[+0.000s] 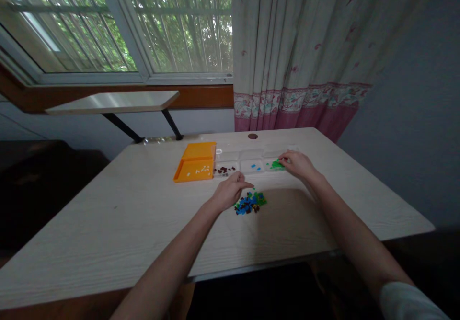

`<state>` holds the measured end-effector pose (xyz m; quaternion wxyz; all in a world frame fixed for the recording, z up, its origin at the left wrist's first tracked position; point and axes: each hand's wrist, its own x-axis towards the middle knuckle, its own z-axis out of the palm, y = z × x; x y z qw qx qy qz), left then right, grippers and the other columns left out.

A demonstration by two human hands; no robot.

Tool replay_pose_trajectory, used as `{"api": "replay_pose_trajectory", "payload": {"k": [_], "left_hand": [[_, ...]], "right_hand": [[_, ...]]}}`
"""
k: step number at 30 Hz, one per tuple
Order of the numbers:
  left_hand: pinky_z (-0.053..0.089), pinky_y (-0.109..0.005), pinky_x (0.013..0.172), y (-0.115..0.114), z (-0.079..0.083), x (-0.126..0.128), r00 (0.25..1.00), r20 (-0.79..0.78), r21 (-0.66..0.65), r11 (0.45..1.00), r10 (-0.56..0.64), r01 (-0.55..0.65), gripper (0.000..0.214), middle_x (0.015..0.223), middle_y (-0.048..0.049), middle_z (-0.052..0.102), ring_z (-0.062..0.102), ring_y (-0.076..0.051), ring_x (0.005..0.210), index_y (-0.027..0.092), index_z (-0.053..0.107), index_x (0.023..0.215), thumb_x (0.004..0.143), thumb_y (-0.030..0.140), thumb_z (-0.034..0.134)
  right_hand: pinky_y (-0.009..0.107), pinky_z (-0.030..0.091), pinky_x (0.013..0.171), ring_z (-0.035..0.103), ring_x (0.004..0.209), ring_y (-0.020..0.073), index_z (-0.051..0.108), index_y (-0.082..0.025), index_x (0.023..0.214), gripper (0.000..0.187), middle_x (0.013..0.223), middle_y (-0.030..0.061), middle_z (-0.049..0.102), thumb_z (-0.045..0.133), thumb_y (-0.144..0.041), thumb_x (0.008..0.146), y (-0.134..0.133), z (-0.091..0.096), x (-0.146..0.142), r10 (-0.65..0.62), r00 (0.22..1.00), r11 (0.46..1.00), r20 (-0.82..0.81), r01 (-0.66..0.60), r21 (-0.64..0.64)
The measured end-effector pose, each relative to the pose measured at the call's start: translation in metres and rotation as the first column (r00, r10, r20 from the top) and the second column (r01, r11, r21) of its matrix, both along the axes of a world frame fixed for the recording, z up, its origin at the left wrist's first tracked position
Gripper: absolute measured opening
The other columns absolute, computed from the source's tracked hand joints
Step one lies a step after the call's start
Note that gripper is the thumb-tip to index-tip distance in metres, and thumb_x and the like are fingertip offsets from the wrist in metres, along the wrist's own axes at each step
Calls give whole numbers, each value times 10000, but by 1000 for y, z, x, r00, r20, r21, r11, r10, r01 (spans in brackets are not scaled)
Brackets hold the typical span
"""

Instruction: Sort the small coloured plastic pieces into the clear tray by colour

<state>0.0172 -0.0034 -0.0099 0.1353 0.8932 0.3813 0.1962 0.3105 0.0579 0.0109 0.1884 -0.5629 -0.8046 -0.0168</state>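
Observation:
A small heap of blue, green and dark little pieces (250, 202) lies on the pale wooden table (143, 224). My left hand (230, 190) rests just left of the heap, fingers curled with the index finger pointing toward it. My right hand (296, 163) hovers over the right end of a clear compartment tray (251, 159), fingers pinched above the green pieces (276, 165); what it holds is too small to see. Other compartments hold blue pieces (256, 166) and dark red pieces (224, 169).
An orange lid tray (196, 163) with a few pale pieces adjoins the clear tray on the left. A round cable hole (252, 136) sits near the table's far edge. Behind are a window, a small shelf (115, 102) and a pink-hemmed curtain (298, 99).

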Motion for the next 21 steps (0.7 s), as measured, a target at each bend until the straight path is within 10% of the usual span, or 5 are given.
{"api": "replay_pose_trajectory", "payload": {"k": [8, 14, 21], "left_hand": [[415, -241, 761, 2, 1, -1, 999, -1, 17, 999, -35, 36, 347, 909, -56, 451, 483, -140, 842, 230, 652, 1039, 818, 109, 414], [419, -243, 737, 2, 0, -2, 1000, 0, 66, 998, 2, -2, 308, 892, -55, 479, 502, -145, 823, 209, 644, 1025, 823, 137, 422], [420, -250, 729, 4, 1, -4, 998, -39, 104, 993, 52, -47, 228, 848, -54, 537, 528, -159, 830, 191, 662, 906, 832, 203, 447]], "right_hand": [[237, 393, 698, 570, 787, 149, 657, -194, 905, 201, 869, 44, 648, 483, -258, 828, -13, -1, -31, 140, 985, 990, -100, -139, 10], [215, 384, 615, 545, 657, 118, 674, -193, 814, 133, 730, 18, 622, 569, -265, 777, -34, -3, -74, 460, 877, 864, -139, -478, -159], [233, 409, 657, 558, 707, 131, 680, -192, 900, 171, 772, 32, 635, 560, -265, 802, -41, -12, -90, 538, 822, 799, -187, -568, -201]]}}
